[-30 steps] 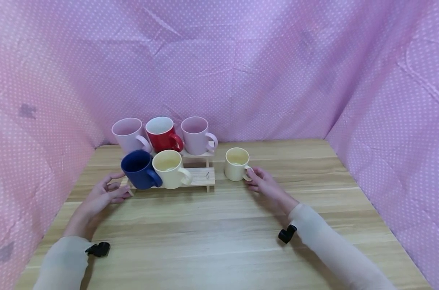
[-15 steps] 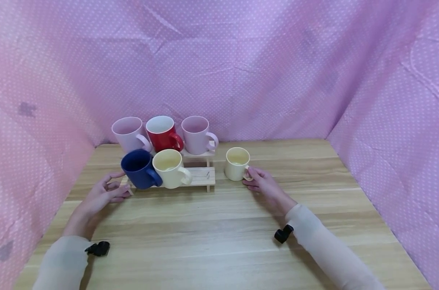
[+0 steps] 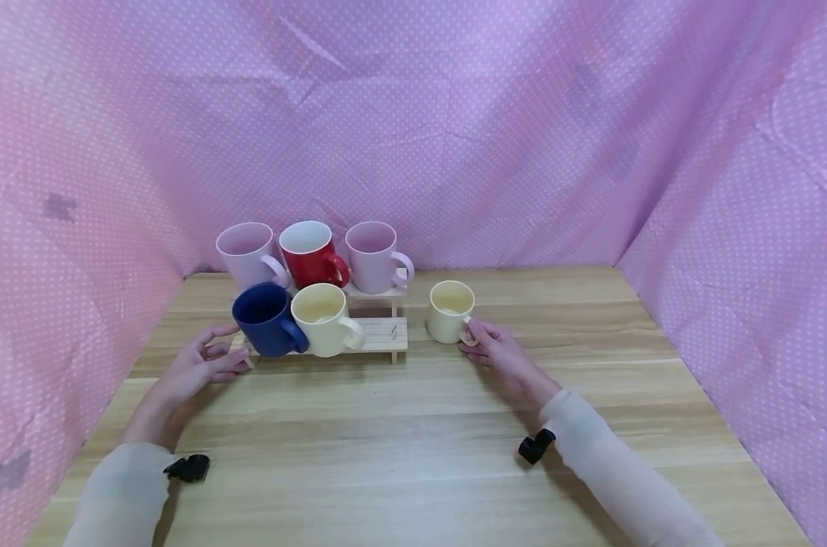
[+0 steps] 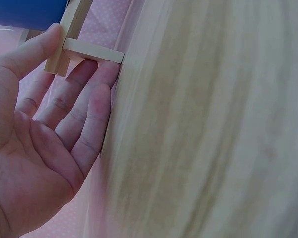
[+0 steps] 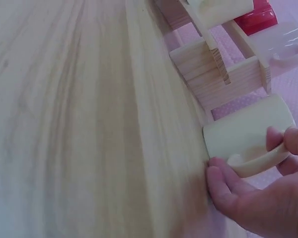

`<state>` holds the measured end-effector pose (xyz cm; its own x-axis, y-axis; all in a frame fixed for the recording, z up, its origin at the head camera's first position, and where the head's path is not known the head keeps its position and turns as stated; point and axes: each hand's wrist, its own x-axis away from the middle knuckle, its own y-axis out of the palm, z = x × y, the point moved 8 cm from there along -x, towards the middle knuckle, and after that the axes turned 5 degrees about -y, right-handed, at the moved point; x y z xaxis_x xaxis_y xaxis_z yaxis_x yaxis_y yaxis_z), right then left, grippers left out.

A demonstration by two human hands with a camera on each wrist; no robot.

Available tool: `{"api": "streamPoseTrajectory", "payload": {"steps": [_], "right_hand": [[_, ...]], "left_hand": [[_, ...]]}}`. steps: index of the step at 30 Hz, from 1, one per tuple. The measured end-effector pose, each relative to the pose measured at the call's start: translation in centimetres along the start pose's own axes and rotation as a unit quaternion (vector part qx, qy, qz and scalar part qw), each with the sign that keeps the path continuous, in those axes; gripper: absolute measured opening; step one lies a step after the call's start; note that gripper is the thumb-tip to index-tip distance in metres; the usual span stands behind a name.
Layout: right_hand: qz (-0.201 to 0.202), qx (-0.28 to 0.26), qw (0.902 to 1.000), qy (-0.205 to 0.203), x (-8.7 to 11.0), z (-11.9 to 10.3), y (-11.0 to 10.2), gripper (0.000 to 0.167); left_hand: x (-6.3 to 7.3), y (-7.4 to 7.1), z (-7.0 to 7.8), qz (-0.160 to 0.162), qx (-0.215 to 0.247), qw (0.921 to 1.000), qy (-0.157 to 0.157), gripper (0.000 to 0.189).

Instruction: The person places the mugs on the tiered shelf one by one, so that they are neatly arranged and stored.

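Observation:
Beside the right end of a two-tier wooden rack (image 3: 380, 334), a pale yellow mug (image 3: 447, 323) stands upright on the table. My right hand (image 3: 502, 353) pinches its handle (image 5: 260, 163) between thumb and fingers. At the rack's other end, my left hand (image 3: 197, 366) holds the lower shelf, with the thumb on the shelf end and the fingers (image 4: 92, 106) by the leg. That shelf bears a dark blue mug (image 3: 266, 330) and another pale yellow mug (image 3: 320, 330). Behind them, the upper shelf carries a red mug (image 3: 309, 266) between two pink mugs, one left (image 3: 245, 258) and one right (image 3: 372, 266).
The wooden table (image 3: 358, 448) spreads in front of the rack and to its right. Pink dotted cloth (image 3: 454, 137) hangs behind and along both sides. A black wrist camera (image 3: 536, 447) sits on the right sleeve, another camera (image 3: 189, 468) on the left.
My right hand and forearm have shifted slightly left at the mug's handle. The left hand keeps its place on the rack, and the mugs stand where they were. The head view has moved a little.

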<state>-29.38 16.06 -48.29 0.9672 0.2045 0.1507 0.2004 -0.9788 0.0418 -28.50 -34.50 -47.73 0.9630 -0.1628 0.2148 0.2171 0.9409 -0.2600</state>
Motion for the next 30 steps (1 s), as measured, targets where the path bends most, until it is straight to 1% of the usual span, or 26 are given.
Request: {"api": "streamPoseTrajectory", "payload": {"steps": [5,8,12,15,19,24,27,30], "right_hand": [[-0.021,-0.006,0.9997,0.008,0.1,-0.4,0.3,0.039],[-0.024,-0.015,0.9995,0.014,0.3,-0.9,0.4,0.035],[-0.02,-0.048,0.9983,0.027,1.1,-1.6,0.4,0.031],[-0.026,-0.075,0.9964,0.029,1.8,-2.4,0.5,0.029],[-0.048,-0.091,0.9947,0.004,2.8,-3.8,1.1,0.029],[-0.078,-0.082,0.9931,-0.03,3.8,-5.8,2.5,0.028],[-0.09,-0.075,0.9925,-0.035,4.1,-6.7,3.7,0.028],[-0.097,-0.074,0.9918,-0.038,4.1,-7.2,5.0,0.028]], "left_hand": [[-0.1,0.0,-0.3,0.002,0.0,1.0,0.005,0.056],[-0.2,0.0,-0.5,0.001,0.002,1.0,0.008,0.053],[-0.3,0.0,-0.6,-0.002,0.001,0.9999,0.012,0.052],[-0.3,0.0,-0.5,-0.002,-0.001,0.9999,0.014,0.053],[-0.2,0.0,-0.4,-0.001,0.001,0.9999,0.013,0.055],[-0.1,0.0,-0.2,-0.004,-0.003,0.9999,0.01,0.058],[-0.1,0.0,-0.2,-0.004,-0.001,0.9999,0.009,0.058],[-0.1,0.0,-0.2,-0.002,-0.001,0.9999,0.012,0.056]]}}
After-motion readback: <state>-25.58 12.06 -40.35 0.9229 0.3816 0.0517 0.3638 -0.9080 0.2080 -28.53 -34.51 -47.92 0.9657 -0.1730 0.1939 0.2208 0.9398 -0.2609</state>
